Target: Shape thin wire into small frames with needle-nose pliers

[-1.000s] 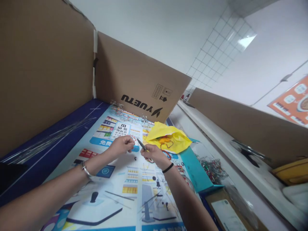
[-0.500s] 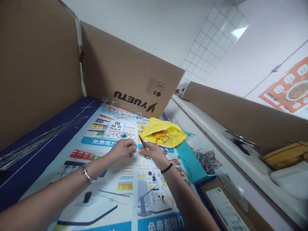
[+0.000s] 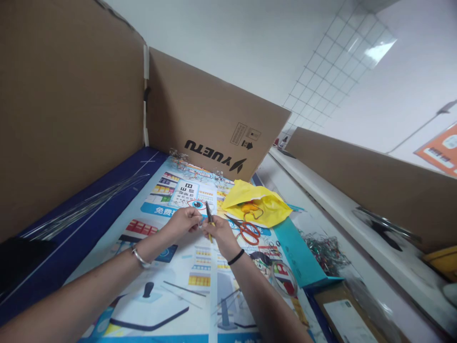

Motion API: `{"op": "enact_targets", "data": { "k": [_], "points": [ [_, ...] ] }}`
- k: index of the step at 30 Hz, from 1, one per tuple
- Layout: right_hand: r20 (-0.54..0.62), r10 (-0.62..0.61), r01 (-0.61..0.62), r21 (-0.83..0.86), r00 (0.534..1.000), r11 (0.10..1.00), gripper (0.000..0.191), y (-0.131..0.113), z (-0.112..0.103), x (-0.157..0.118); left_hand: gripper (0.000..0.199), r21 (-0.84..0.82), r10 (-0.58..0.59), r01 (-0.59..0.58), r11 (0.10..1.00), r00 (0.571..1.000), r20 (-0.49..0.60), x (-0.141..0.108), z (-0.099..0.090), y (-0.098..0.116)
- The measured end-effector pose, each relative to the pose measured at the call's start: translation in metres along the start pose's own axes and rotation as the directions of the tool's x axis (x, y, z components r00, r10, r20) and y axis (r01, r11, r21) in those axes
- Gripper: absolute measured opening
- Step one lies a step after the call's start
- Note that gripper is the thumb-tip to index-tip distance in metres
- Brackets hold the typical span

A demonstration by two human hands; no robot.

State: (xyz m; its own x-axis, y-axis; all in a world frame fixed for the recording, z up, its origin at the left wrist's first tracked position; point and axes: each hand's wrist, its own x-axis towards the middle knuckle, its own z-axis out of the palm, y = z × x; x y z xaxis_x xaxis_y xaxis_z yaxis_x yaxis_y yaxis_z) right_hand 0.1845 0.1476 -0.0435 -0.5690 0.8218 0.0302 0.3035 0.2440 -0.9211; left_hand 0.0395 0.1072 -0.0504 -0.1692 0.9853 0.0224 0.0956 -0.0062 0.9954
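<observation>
My right hand [image 3: 220, 233] is closed around pliers [image 3: 209, 214] with a dark, pointed jaw and a yellow handle; the jaw points up and away from me. Close beside it, my left hand [image 3: 185, 220] is pinched near the pliers, its fingertips almost touching the right hand. Whatever it holds is too small to make out. Just right of my right hand lie scissors [image 3: 249, 233] with orange-red handles. Behind them is an open yellow bag [image 3: 259, 202] with orange and yellow material at its mouth.
A printed poster sheet [image 3: 171, 281] covers the work surface. Thin wires [image 3: 89, 209] lie along the left. On the right stand a teal box [image 3: 296, 247] and a tangled wire heap [image 3: 326, 252]. Cardboard walls [image 3: 210, 109] close off the back and left.
The view has shifted left, so the scene sits further right. My hands have come closer together, the pliers now point more upright, and the scissors show more fully.
</observation>
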Motion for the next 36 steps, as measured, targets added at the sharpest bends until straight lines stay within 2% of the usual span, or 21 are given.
{"op": "enact_targets", "data": {
  "k": [3,5,9,12,14,16,18,23,26,29,34,36],
  "points": [
    [-0.003,-0.001,0.000,-0.216,1.000,0.976,0.015,0.005,-0.011,0.001,0.016,0.000,-0.010,0.010,1.000,1.000,-0.013,-0.001,-0.003,0.003],
    [-0.022,-0.010,0.001,-0.385,1.000,0.923,0.012,0.009,-0.016,0.001,0.017,0.009,-0.003,0.004,1.000,0.999,-0.040,-0.001,-0.006,0.006],
    [-0.014,-0.039,0.020,-0.665,0.999,0.747,0.008,0.016,-0.007,-0.005,0.020,0.035,0.017,-0.013,0.999,0.993,-0.118,0.001,-0.013,0.008],
    [0.002,-0.060,0.039,-0.784,0.998,0.619,0.012,0.019,0.003,-0.016,0.021,0.046,0.026,-0.020,0.999,0.988,-0.151,0.001,-0.018,0.005],
    [0.018,-0.047,0.041,-0.827,0.999,0.560,0.014,0.019,0.000,-0.022,0.022,0.050,0.024,-0.016,0.999,0.988,-0.156,0.000,-0.021,0.003],
    [0.034,-0.017,0.038,-0.850,0.999,0.525,0.011,0.018,-0.014,-0.028,0.022,0.048,0.012,-0.004,0.999,0.988,-0.151,-0.001,-0.023,0.002],
    [0.036,0.011,0.026,-0.859,0.999,0.512,0.012,0.016,-0.037,-0.033,0.022,0.045,-0.003,0.009,0.999,0.990,-0.142,-0.002,-0.024,0.003],
    [-0.061,0.015,-0.060,-0.878,0.998,0.475,0.018,0.020,-0.106,-0.050,0.021,0.073,-0.022,0.031,0.997,0.993,-0.115,-0.002,-0.023,0.007],
    [-0.114,0.008,-0.106,-0.893,0.993,0.437,0.017,0.029,-0.128,-0.062,0.020,0.084,-0.022,0.031,0.996,0.995,-0.101,-0.001,-0.020,0.006],
    [-0.111,-0.053,-0.079,-0.902,0.992,0.425,0.019,0.033,-0.118,-0.067,0.021,0.073,-0.028,0.035,0.997,0.994,-0.102,0.000,-0.018,0.003],
    [0.056,-0.154,0.118,-0.897,0.986,0.426,0.014,0.028,-0.048,-0.060,0.023,0.032,-0.013,0.018,0.999,0.990,-0.140,0.000,-0.018,-0.001],
    [0.118,-0.171,0.179,-0.896,0.978,0.407,0.013,0.028,-0.027,-0.056,0.023,0.025,-0.009,0.013,1.000,0.988,-0.154,0.000,-0.019,-0.002]
  ]
}}
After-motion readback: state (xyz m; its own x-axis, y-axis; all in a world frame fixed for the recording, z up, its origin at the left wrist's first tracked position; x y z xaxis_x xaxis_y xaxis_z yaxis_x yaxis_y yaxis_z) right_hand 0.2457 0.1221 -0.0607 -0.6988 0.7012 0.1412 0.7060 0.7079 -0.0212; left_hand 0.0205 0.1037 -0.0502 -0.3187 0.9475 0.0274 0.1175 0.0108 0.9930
